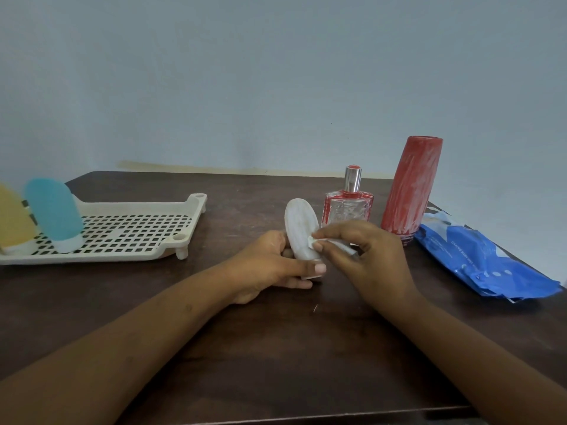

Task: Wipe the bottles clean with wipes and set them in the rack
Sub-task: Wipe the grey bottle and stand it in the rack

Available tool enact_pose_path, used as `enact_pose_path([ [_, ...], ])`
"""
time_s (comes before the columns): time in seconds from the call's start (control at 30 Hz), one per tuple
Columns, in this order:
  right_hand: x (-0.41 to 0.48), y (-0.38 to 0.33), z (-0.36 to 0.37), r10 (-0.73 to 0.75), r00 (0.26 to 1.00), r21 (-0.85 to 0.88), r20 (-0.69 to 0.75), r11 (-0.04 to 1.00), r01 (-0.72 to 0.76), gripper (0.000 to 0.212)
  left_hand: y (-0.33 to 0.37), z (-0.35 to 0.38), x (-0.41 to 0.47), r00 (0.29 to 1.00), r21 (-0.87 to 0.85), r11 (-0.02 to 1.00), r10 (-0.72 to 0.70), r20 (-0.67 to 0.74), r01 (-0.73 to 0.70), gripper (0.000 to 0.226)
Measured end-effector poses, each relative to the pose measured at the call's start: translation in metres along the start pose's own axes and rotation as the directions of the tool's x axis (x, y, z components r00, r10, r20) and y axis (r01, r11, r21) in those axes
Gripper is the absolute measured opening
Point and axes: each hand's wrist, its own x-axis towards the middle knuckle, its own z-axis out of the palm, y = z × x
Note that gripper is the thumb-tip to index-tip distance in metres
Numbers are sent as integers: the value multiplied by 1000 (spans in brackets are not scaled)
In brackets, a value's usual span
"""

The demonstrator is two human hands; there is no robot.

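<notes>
On the dark brown wooden table [276,348], the cream perforated plastic rack [122,207] lay flat, with a blue squeeze bottle [53,210] and a yellow one [13,219] standing at its left end. Just right of the rack's near right corner, the white oval squeeze bottle [299,228] stood cap down, its long axis roughly upright. The left hand [264,265], the one nearer the rack, was curled round the bottle's lower part. The right hand [368,256], on the side away from the rack, had its fingers bent and pinched a small white wipe [311,240] against the bottle's side. Racking it looked likely to be a short leftward carry.
</notes>
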Motion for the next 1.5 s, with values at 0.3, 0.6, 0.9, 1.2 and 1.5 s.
enact_pose_path([
  [0.3, -2, 0, -1, -31, 999, -36, 18, 999, 32, 11, -1, 2, -2, 1000, 32, 999, 22, -5, -21, 37],
  [0.6, -3, -2, -2, 2, 1000, -1, 4, 1000, -2, 12, 0, 6, -4, 999, 68, 997, 42, -24, -40, 32],
  [0.9, -2, 0, 0, 38, 999, -6, -10, 999, -38, 11, -1, 7, -3, 998, 70, 997, 44, -39, -41, 39],
  [1.2, 1, 1, -2, 34, 999, -44, -6, 998, -34, 14, -2, 10, -3, 995, 104, 993, 62, -78, -54, 36],
  [1.5, 2, 1, -7, -55, 997, -100, 47, 993, 59, 14, -2, 12, -3, 993, 130, 990, 69, -93, -56, 40],
])
